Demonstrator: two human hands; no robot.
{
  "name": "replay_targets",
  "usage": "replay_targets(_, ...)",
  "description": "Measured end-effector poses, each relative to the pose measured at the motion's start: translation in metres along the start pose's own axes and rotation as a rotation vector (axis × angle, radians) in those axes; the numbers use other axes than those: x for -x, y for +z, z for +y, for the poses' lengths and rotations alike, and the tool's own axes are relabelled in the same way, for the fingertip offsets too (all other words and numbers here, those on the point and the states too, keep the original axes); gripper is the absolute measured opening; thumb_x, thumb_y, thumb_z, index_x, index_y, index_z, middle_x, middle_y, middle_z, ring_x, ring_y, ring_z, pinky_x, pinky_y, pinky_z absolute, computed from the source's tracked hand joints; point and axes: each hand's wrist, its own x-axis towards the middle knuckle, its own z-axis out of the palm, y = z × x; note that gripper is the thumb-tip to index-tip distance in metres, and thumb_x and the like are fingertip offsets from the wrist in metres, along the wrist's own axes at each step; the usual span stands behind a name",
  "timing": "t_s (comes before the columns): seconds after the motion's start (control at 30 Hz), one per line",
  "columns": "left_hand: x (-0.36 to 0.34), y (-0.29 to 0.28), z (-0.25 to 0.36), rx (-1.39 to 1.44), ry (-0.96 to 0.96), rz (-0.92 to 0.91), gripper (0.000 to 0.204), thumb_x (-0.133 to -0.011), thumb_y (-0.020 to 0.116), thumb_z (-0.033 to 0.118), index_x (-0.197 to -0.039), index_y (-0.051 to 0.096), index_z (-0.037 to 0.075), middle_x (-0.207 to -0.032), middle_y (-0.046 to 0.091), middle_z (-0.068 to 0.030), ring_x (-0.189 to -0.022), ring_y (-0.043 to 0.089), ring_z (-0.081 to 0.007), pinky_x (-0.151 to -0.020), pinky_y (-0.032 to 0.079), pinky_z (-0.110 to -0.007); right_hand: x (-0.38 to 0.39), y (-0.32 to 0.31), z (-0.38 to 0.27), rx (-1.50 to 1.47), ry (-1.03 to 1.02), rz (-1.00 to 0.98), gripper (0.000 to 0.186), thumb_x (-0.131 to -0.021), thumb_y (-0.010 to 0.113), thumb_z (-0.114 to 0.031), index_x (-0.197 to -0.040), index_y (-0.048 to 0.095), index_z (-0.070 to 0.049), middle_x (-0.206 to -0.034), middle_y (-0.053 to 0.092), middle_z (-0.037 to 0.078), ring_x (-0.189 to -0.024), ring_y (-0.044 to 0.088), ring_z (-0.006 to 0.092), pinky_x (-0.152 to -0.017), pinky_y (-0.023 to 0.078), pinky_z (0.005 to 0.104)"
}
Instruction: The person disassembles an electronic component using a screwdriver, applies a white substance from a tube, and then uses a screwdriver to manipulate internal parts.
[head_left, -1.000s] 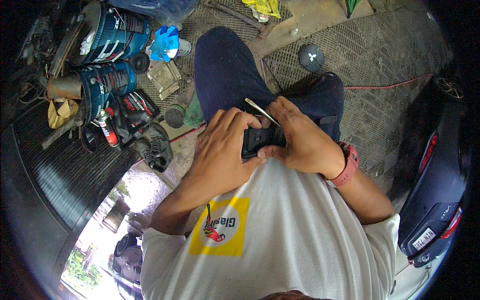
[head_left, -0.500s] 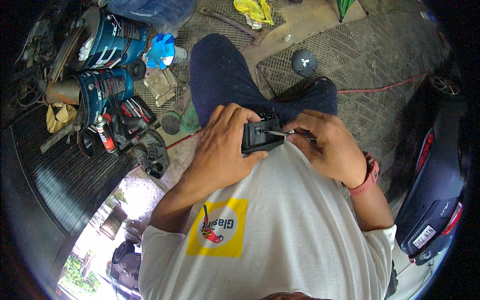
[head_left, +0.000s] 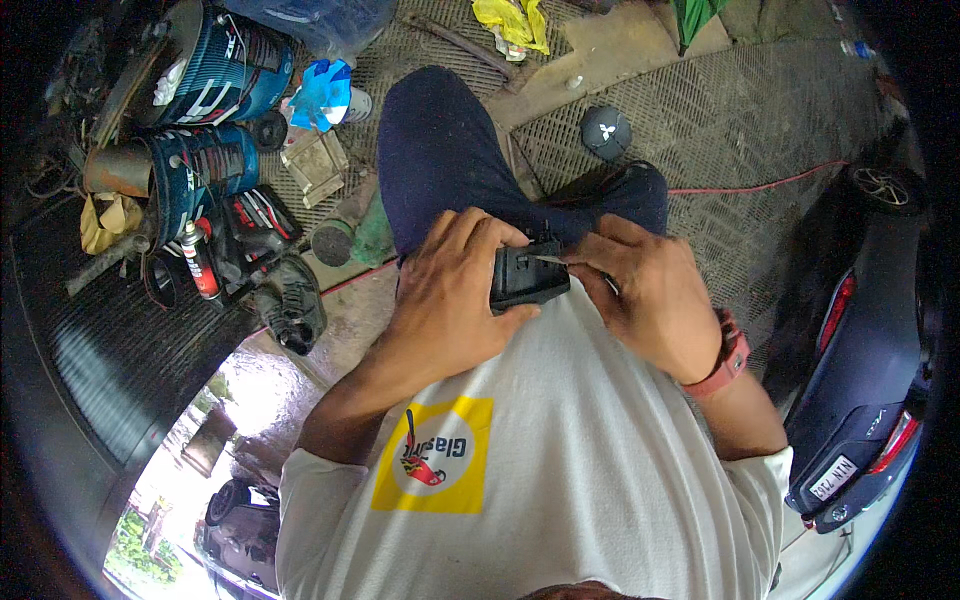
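My left hand (head_left: 455,285) is closed round the left side of a black plastic housing (head_left: 527,283), thumb along its near edge and fingers over the far side. The boxy part is held in front of my shirt, above my lap. In my right hand (head_left: 640,285), thumb and fingers pinch a thin pale metal blade (head_left: 549,259), whose tip lies against a small slot on the housing's upper face. The blade's other end is hidden in my palm, so I cannot tell what kind of tool it is.
On the left are blue buckets (head_left: 205,165), a red-and-white spray can (head_left: 200,262), a black bottle (head_left: 258,222) and a dark shoe (head_left: 290,305). A dark cap (head_left: 606,132) lies ahead on the ribbed floor mat. A dark car (head_left: 870,350) stands at right, and a red hose (head_left: 750,188) crosses the floor.
The housing has tilted slightly and moved a little right. The blade's tip has shifted up toward the slot, and my right hand has turned a little with it. Both hands keep their hold.
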Motion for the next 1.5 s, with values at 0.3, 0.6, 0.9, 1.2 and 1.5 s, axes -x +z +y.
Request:
replay_targets(0.3,-0.006,0.000,0.001,0.005,0.004,-0.019,0.066,-0.071,0.101,0.018,-0.126,0.066,0.006,-0.121,0.068,-0.0133,-0.119,0.064,-0.0389,-0.104,0.053,-0.050,0.016,0.017,-0.004,-0.003,0.060,0.103,0.019,-0.094,0.078,-0.006,-0.113,0.079,-0.009,-0.095,0.069,0.010,-0.075,0.072,0.0354,-0.064,0.058,0.0485)
replay_targets(0.6,-0.003,0.002,-0.002,0.015,0.030,0.014,0.067,-0.070,0.102,0.018,-0.126,0.067,0.006,-0.122,0.068,-0.0134,-0.119,0.064,-0.0395,-0.102,0.054,-0.051,0.013,0.006,-0.012,0.121,0.000,-0.034,0.030,-0.086,0.075,-0.003,-0.116,0.075,-0.010,-0.099,0.068,0.010,-0.079,0.072,0.0361,-0.064,0.057,0.0492)
replay_targets(0.9,0.004,-0.001,-0.002,0.016,-0.014,0.016,0.067,-0.070,0.101,0.017,-0.126,0.066,0.006,-0.122,0.068,-0.0136,-0.119,0.064,-0.0402,-0.102,0.054,-0.052,0.009,0.011,-0.015,0.126,-0.022,0.045,0.023,-0.092,0.081,-0.002,-0.114,0.081,-0.007,-0.095,0.070,0.009,-0.072,0.073,0.0326,-0.062,0.059,0.0441)
replay_targets(1.2,0.010,0.010,0.001,0.023,0.044,0.000,0.066,-0.070,0.099,0.013,-0.126,0.065,0.004,-0.123,0.066,-0.0169,-0.122,0.061,-0.0418,-0.107,0.051,-0.051,-0.007,-0.001,-0.012,0.313,-0.091,-0.239,0.021,-0.084,0.075,-0.011,-0.105,0.080,-0.011,-0.100,0.079,0.013,-0.083,0.079,0.0383,-0.069,0.063,0.0510)
replay_targets(1.5,0.009,0.015,0.000,-0.027,0.067,-0.031,0.063,-0.074,0.097,0.013,-0.126,0.065,-0.001,-0.124,0.063,-0.0208,-0.123,0.058,-0.0431,-0.110,0.049,-0.053,-0.052,-0.010,-0.022,0.492,-0.301,-0.349,0.011,-0.088,0.076,-0.014,-0.096,0.080,-0.008,-0.091,0.079,0.016,-0.092,0.079,0.0402,-0.078,0.063,0.0500)
